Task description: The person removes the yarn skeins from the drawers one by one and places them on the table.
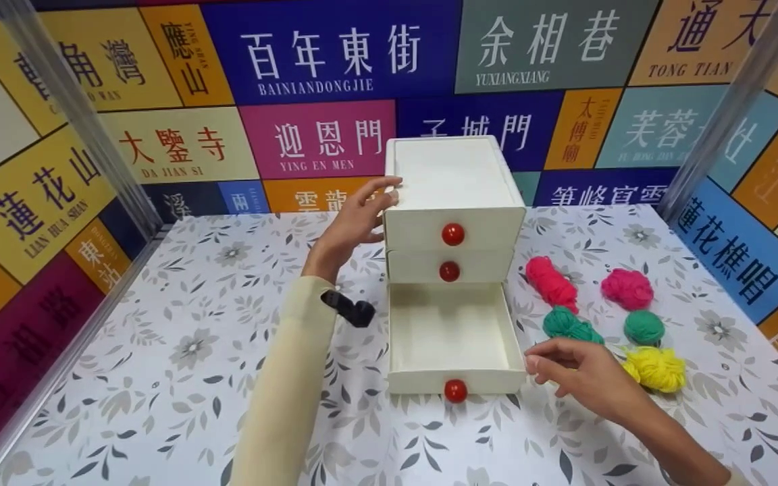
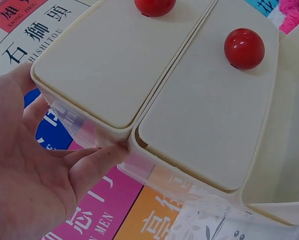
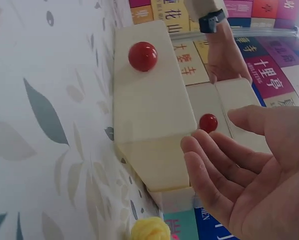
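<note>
A small cream chest of drawers [image 1: 453,172] with red round knobs stands on the table. Its bottom drawer [image 1: 455,337] is pulled out and holds nothing; the two drawers above are closed. My left hand [image 1: 355,219] rests against the chest's upper left side, fingers spread along the edge and side, as the left wrist view also shows [image 2: 54,165]. By the front right corner of the pulled-out drawer is my right hand [image 1: 585,374], its fingertips at or close to the drawer's side. In the right wrist view the fingers [image 3: 214,170] are loosely bent with nothing between them.
Right of the chest lie a red yarn skein [image 1: 552,282], a pink yarn bundle [image 1: 627,289], a green skein [image 1: 571,325], a green ball [image 1: 644,327] and yellow yarn [image 1: 659,369]. A signed backdrop [image 1: 328,50] stands behind the flower-patterned table [image 1: 179,391].
</note>
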A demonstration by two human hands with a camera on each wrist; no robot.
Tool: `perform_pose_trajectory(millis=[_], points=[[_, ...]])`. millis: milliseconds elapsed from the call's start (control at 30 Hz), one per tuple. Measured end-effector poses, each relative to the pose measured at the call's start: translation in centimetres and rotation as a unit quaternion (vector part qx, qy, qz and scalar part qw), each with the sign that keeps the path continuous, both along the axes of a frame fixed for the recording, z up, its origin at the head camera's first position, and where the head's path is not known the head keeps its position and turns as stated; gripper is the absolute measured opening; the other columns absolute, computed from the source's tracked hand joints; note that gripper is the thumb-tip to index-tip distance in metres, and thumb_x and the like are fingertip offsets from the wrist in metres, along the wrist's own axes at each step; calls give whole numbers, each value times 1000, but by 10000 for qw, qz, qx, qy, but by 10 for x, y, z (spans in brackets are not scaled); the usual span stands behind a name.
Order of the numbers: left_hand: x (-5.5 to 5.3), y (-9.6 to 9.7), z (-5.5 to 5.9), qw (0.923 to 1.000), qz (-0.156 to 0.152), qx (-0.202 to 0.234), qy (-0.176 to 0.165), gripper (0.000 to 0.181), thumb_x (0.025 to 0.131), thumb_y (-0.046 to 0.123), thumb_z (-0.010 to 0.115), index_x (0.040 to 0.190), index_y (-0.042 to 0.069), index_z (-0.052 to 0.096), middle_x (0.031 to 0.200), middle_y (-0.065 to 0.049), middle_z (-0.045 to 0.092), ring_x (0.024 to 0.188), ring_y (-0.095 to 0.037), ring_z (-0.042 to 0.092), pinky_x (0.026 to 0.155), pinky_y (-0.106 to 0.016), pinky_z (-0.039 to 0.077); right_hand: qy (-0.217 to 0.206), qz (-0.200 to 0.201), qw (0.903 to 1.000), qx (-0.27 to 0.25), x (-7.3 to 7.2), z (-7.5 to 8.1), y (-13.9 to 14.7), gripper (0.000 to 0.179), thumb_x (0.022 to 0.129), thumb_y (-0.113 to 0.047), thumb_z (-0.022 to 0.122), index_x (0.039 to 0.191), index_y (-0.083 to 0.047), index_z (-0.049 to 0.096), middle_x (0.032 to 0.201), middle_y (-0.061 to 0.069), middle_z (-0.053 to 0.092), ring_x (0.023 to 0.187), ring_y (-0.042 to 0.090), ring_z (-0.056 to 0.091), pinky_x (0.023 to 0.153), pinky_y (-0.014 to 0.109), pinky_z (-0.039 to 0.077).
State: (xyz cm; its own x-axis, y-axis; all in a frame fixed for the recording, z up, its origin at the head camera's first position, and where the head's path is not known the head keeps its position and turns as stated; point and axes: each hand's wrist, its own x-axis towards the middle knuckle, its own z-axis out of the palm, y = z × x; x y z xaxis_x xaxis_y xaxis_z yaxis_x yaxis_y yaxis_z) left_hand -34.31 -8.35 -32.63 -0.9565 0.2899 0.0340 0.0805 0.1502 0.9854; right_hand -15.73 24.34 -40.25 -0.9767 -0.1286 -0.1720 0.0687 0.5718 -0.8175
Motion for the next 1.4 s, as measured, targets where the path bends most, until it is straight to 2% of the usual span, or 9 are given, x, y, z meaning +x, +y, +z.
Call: perform_pose_trajectory(millis=[233, 433, 567, 867, 1133, 1400], points=[[-1, 1, -1, 10000, -34, -35, -17, 38, 104, 38, 50, 142, 32, 52, 148, -6, 51, 136, -37, 53, 107, -59, 47, 111, -39, 9999, 78, 2, 5, -13, 37, 95, -36, 68, 120, -7, 69, 104, 6, 72, 88, 20, 66, 67, 26, 58], [-1, 0, 1, 10000, -21, -22, 3, 38, 104, 38, 50, 142, 31, 52, 147, -6, 51, 137, -38, 51, 107, -58, 47, 107, 540, 9981, -275, 10, 6, -25, 35, 95, -34, 68, 115, -6, 71, 99, 10, 72, 83, 21, 66, 63, 27, 58], [-1, 0, 1, 10000, -10, -25, 15, 38, 104, 39, 50, 142, 32, 52, 147, -6, 50, 137, -38, 51, 107, -58, 48, -192, 839, 9952, -469, 15, 5, -35, 37, 95, -36, 67, 114, -5, 71, 100, 11, 73, 83, 22, 67, 62, 27, 59], [0, 1, 0, 10000, -8, -49, 14, 39, 104, 38, 49, 142, 32, 52, 147, -6, 51, 134, -36, 55, 107, -59, 47, -718, 1140, 9894, -542, 19, -3, -51, 42, 98, -41, 62, 116, -4, 68, 100, 9, 75, 81, 21, 70, 59, 29, 59], [-1, 1, 0, 10000, 14, -41, 34, 38, 104, 38, 51, 141, 31, 53, 144, -7, 52, 133, -36, 55, 105, -56, 50, -1195, 1360, 9805, -762, 13, -17, -62, 44, 99, -43, 59, 111, -1, 67, 97, 8, 76, 76, 20, 71, 54, 30, 58], [-1, 1, 0, 10000, 1, 12, 10, 37, 104, 36, 51, 141, 31, 53, 142, -8, 54, 132, -33, 57, 105, -56, 49, -1592, 1457, 9680, -1280, 7, -33, -65, 47, 103, -40, 52, 107, 4, 66, 92, 11, 76, 67, 14, 68, 48, 26, 56]])
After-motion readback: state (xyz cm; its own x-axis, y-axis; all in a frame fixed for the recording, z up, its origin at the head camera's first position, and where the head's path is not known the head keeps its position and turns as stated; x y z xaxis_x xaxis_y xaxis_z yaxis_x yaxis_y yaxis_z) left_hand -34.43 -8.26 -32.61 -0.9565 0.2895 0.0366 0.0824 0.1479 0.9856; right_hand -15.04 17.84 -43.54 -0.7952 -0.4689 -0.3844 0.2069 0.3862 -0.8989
